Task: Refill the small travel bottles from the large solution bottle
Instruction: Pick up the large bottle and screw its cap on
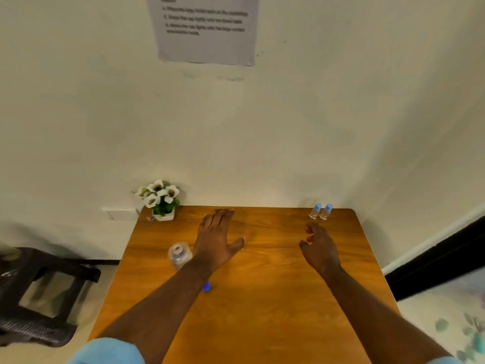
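Observation:
A large clear solution bottle (pixel 179 254) stands uncapped on the left part of the wooden table (pixel 262 311). Its blue cap (pixel 206 286) lies on the table just under my left forearm. Two small clear travel bottles (pixel 320 211) with light blue caps stand side by side at the far right corner. My left hand (pixel 215 237) hovers flat with fingers spread, right beside the large bottle, holding nothing. My right hand (pixel 319 246) is empty with fingers loosely curled, a short way in front of the small bottles.
A small white pot of white flowers (pixel 160 199) stands at the far left corner against the wall. A printed sheet (pixel 207 30) hangs on the wall. A dark plastic stool (pixel 39 292) stands on the floor to the left.

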### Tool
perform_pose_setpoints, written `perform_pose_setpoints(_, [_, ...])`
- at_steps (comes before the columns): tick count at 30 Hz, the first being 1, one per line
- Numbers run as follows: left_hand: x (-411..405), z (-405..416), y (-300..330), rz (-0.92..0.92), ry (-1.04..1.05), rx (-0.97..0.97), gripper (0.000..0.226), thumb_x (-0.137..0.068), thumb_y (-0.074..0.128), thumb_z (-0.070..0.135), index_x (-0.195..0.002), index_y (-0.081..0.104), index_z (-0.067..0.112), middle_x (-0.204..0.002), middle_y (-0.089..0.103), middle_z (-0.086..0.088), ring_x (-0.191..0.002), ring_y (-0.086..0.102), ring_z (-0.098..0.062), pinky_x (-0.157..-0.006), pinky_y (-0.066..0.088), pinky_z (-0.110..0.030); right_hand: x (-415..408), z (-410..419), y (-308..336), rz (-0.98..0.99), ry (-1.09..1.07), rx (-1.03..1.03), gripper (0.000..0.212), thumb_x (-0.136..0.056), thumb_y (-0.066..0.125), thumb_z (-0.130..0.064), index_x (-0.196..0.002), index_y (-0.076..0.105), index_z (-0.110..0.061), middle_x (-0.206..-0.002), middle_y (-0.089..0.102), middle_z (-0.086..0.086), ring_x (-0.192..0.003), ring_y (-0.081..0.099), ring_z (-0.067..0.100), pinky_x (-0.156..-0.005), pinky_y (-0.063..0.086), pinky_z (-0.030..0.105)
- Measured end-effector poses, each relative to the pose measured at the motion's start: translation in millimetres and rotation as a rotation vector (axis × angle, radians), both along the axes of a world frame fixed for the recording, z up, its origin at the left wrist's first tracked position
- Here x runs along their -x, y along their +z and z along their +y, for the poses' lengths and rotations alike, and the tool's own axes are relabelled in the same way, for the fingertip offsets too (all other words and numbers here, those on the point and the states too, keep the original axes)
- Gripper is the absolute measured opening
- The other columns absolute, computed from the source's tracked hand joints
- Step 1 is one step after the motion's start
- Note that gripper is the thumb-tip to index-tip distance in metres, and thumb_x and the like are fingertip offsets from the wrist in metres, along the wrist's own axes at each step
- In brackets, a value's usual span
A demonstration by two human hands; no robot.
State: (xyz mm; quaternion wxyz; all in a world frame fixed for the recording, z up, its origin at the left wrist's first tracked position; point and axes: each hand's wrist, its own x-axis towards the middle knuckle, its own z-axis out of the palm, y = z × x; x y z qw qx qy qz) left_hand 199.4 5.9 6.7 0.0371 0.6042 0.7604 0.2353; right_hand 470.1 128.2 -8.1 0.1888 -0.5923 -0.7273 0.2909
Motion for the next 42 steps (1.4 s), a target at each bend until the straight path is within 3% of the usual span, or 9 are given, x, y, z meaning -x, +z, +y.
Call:
perform_pose_setpoints(8, [64.4,-80.4,2.9,-0.072,0.198,-0.011,0.079,-0.082,0.049,0.07,-0.146,0.045,0.024,-0.147,0.051,-0.001,-0.135,0.045,-0.023,-0.109,0.041,-0.046,69.8,-74.3,-1.1,-0.034,0.267,0.068,0.046,-0.085,0.074,-0.019,-0.129,0.059,-0.017,-0.119,0.063,-0.001,-0.09,0.061,0.012,-0.074,0.048,0.024])
perform_pose_setpoints(12, [85.5,-110.3,-16.0,-0.354,0.319,-0.016,0.08,-0.08,0.076,0.052,-0.146,0.044,0.02,-0.147,0.049,-0.005,-0.135,0.045,-0.026,-0.107,0.042,-0.041,103.1,-101.7,-16.3,-0.05,0.352,0.142,0.045,-0.084,0.075,-0.019,-0.126,0.061,-0.018,-0.112,0.064,-0.002,-0.087,0.062,0.012,-0.074,0.051,0.027])
perform_pose_setpoints(15, [95.4,-125.8,-32.8,-0.564,0.363,0.039,0.093,-0.071,0.088,0.042,-0.148,0.04,0.02,-0.152,0.044,-0.005,-0.139,0.041,-0.025,-0.111,0.04,-0.04,123.7,-118.8,-32.4,-0.055,0.383,0.176,0.046,-0.082,0.076,-0.018,-0.125,0.061,-0.016,-0.109,0.065,-0.002,-0.083,0.061,0.011,-0.074,0.049,0.024])
perform_pose_setpoints(20, [103.5,-125.8,-60.6,-0.677,0.381,0.153,0.11,-0.062,0.094,0.04,-0.152,0.034,0.019,-0.157,0.04,-0.005,-0.144,0.038,-0.025,-0.116,0.038,-0.045,151.3,-135.5,-57.9,-0.092,0.438,0.233,0.05,-0.082,0.076,-0.023,-0.129,0.059,-0.019,-0.113,0.066,-0.001,-0.089,0.062,0.013,-0.079,0.051,0.027])
perform_pose_setpoints(24, [107.5,-114.2,-79.7,-0.752,0.39,0.159,0.104,-0.063,0.094,0.031,-0.15,0.039,0.015,-0.153,0.047,-0.005,-0.141,0.043,-0.025,-0.115,0.039,-0.043,170.1,-137.7,-76.0,-0.144,0.487,0.234,0.051,-0.083,0.074,-0.025,-0.131,0.057,-0.021,-0.118,0.066,0.001,-0.1,0.063,0.016,-0.086,0.053,0.03])
perform_pose_setpoints(28, [107.8,-107.8,-91.1,-0.804,0.348,0.146,0.091,-0.063,0.095,0.024,-0.141,0.05,0.018,-0.141,0.058,-0.003,-0.13,0.052,-0.018,-0.106,0.042,-0.03,187.6,-139.0,-88.4,-0.192,0.511,0.227,0.052,-0.085,0.071,-0.027,-0.134,0.056,-0.019,-0.127,0.062,0.006,-0.111,0.062,0.022,-0.092,0.05,0.031])
perform_pose_setpoints(33, [111.5,-105.1,-99.1,-0.846,0.324,0.143,0.091,-0.063,0.095,0.021,-0.142,0.049,0.019,-0.14,0.058,0.0,-0.129,0.051,-0.017,-0.107,0.044,-0.033,206.2,-144.8,-103.5,-0.282,0.538,0.223,0.054,-0.088,0.07,-0.031,-0.139,0.052,-0.023,-0.138,0.053,0.006,-0.121,0.056,0.025,-0.099,0.047,0.034])
perform_pose_setpoints(37, [114.1,-99.1,-99.4,-0.89,0.293,0.154,0.094,-0.062,0.095,0.017,-0.143,0.047,0.02,-0.134,0.057,0.007,-0.126,0.051,-0.013,-0.102,0.044,-0.027,214.4,-148.3,-111.9,-0.377,0.583,0.201,0.05,-0.091,0.067,-0.027,-0.139,0.051,-0.022,-0.137,0.051,0.007,-0.12,0.054,0.028,-0.097,0.05,0.038])
perform_pose_setpoints(42, [116.3,-92.2,-104.8,-0.905,0.321,0.125,0.08,-0.064,0.094,0.019,-0.135,0.057,0.02,-0.128,0.065,0.003,-0.12,0.058,-0.015,-0.103,0.05,-0.035,214.9,-150.2,-117.4,-0.428,0.598,0.141,0.036,-0.096,0.058,-0.019,-0.132,0.056,-0.018,-0.132,0.054,0.009,-0.115,0.055,0.028,-0.094,0.052,0.037])
